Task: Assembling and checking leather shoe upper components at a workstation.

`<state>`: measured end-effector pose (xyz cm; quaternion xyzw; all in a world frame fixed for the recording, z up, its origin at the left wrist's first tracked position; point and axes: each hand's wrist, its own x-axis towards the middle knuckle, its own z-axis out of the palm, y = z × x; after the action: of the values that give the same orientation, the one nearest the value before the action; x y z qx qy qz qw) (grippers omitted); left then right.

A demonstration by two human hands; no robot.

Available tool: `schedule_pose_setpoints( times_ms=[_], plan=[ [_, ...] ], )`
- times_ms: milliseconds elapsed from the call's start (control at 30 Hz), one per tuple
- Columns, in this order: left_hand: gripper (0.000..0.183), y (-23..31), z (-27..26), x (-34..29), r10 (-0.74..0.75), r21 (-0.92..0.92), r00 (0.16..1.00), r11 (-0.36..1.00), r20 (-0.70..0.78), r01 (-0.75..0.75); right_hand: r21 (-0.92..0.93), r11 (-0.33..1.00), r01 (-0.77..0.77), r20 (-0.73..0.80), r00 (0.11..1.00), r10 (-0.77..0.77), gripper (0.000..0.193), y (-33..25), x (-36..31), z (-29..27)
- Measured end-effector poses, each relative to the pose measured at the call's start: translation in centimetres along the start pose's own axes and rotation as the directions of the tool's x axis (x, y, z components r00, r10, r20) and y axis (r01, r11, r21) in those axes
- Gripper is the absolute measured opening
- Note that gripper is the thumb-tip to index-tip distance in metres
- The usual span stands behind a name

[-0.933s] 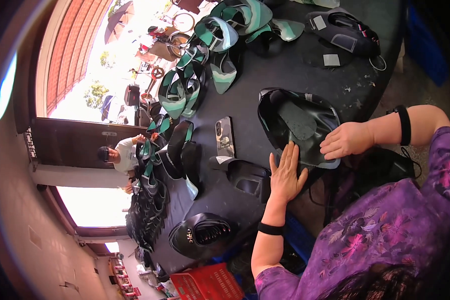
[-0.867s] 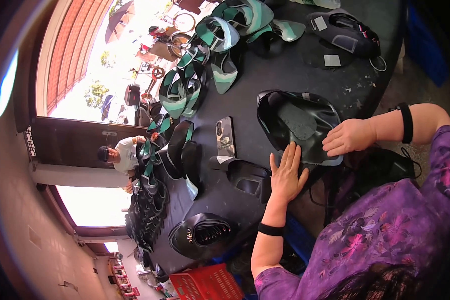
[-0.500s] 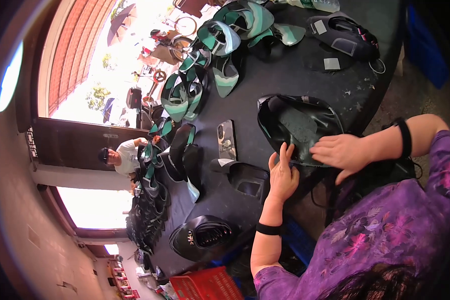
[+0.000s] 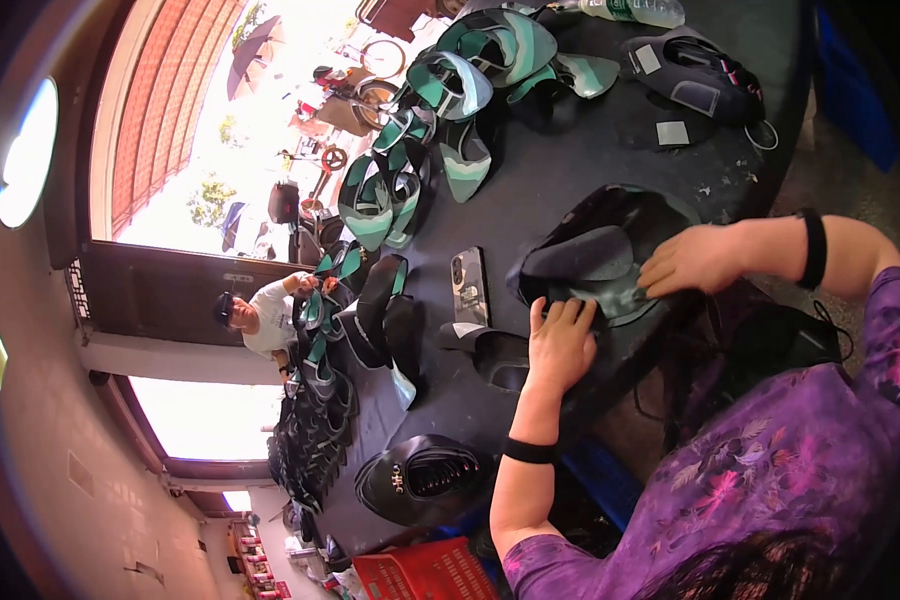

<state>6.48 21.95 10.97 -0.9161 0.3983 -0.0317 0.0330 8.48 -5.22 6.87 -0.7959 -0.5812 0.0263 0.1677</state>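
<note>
A black shoe upper (image 4: 580, 258) lies on the dark table in front of me, a smooth grey-black piece folded over its middle. My left hand (image 4: 562, 345) rests on its near edge, fingers stretched and slightly apart; the thumb is hidden. On the right side of the upper, my right hand (image 4: 692, 260) lays its extended fingers along the shiny lining; its thumb is out of sight too. Just left of the upper is a phone (image 4: 469, 286). Another black upper piece (image 4: 497, 362) sits beside my left hand.
Green-and-black shoe uppers (image 4: 495, 45) run along the table's far side. A black laced shoe (image 4: 425, 480) stands at near left, by a red crate (image 4: 425, 572). Dark uppers with white patches (image 4: 673, 133) lie at far right. Another person (image 4: 270, 315) works at the left end.
The upper's open hollow is now partly covered by a folded-over piece. My right hand has moved up to the upper's right side; my left hand's fingers have come onto its near edge.
</note>
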Motion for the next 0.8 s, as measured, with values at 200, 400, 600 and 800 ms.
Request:
schedule_pose_setpoints(
  times_ms=[200,400,600,800],
  plan=[
    [0.038,-0.7,0.7,0.3,-0.039,-0.32,0.999,0.947,0.001,0.038,-0.026,0.972,-0.235,0.073,0.969,0.237,0.061,-2.5,2.2,0.5],
    [0.033,-1.0,1.0,0.3,-0.063,-0.382,0.996,0.923,-0.06,0.035,-0.032,0.98,-0.195,-0.208,0.961,0.184,0.065,-1.7,2.3,3.2],
    [0.02,0.1,2.0,0.6,-0.108,-0.316,0.984,0.947,-0.141,0.059,-0.005,0.987,-0.16,-0.23,0.961,0.155,0.067,-1.6,2.1,3.4],
    [0.01,-0.3,2.7,0.8,-0.165,-0.416,0.958,0.908,-0.234,0.055,-0.002,0.987,-0.162,-0.188,0.969,0.158,0.066,-1.3,2.3,3.3]
  ],
)
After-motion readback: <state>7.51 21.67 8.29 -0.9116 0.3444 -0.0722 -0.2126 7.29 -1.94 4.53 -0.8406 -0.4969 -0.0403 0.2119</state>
